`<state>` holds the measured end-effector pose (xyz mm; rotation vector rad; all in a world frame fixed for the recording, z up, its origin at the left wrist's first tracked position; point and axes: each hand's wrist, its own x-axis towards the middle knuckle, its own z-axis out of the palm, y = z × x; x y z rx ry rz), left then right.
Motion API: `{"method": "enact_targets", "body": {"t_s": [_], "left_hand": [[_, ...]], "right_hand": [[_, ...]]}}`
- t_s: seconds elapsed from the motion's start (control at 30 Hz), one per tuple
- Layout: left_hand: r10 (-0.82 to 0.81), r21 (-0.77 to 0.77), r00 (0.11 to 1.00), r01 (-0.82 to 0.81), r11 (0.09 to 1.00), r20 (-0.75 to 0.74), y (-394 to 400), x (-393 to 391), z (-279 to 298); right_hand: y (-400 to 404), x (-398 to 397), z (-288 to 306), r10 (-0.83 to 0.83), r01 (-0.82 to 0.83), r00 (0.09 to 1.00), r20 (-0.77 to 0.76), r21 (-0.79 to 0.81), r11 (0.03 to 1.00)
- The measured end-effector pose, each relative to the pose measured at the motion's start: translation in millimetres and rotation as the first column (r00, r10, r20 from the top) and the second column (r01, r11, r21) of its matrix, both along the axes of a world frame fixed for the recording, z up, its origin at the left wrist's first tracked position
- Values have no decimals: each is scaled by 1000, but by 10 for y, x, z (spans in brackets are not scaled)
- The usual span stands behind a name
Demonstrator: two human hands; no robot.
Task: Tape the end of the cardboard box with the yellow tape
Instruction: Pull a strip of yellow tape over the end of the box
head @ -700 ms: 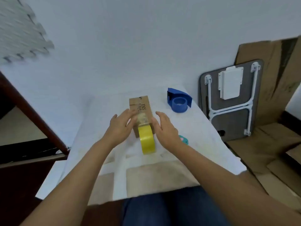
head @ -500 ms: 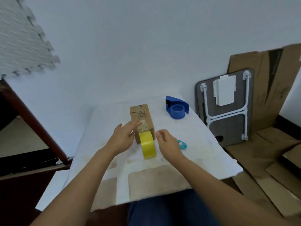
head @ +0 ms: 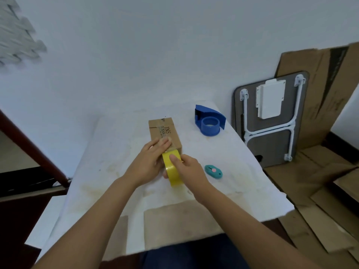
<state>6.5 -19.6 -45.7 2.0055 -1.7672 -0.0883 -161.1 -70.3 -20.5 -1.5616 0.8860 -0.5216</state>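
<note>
— Where's the box?

— The cardboard box lies mid-tabletop, its near end toward me. My left hand lies flat with its fingertips pressing the tape's loose end onto the top face. My right hand is clamped on the yellow tape roll, just beside that end.

— What makes this step go well?

— I'd keep the strip taut and centred, draw the roll down over the near end, then rub it flat. The cutter waits toward the right edge.
</note>
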Motion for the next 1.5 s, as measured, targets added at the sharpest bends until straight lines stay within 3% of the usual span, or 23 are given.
{"method": "enact_targets", "body": {"t_s": [0.1, 0.3, 0.6, 0.8, 1.07, 1.27, 1.5], "left_hand": [[19, -19, 998, -20, 1000, -54, 15, 6, -20], [72, -10, 987, -74, 997, -144, 10, -19, 13], [92, -42, 996, -92, 995, 1, 40, -86, 43], [101, 2, 995, -101, 995, 19, 44, -111, 72], [136, 58, 987, -131, 990, -85, 35, -137, 198], [192, 123, 947, -165, 979, -257, -23, -71, 260], [375, 58, 835, -386, 921, -403, -112, -141, 242]], "right_hand": [[-47, 13, 21, -26, 27, 999, 26, -24, 999], [0, -62, 54, 50, -72, 992, 117, 193, 979], [81, -38, 118, -13, -16, 992, 123, 233, 972], [162, -157, 71, -22, -1, 997, 68, 315, 949], [120, -188, 320, 98, -48, 991, -87, 452, 891], [189, -268, 365, 145, -101, 989, -41, 531, 841], [184, -278, 447, 161, -109, 986, -45, 557, 824]]}}
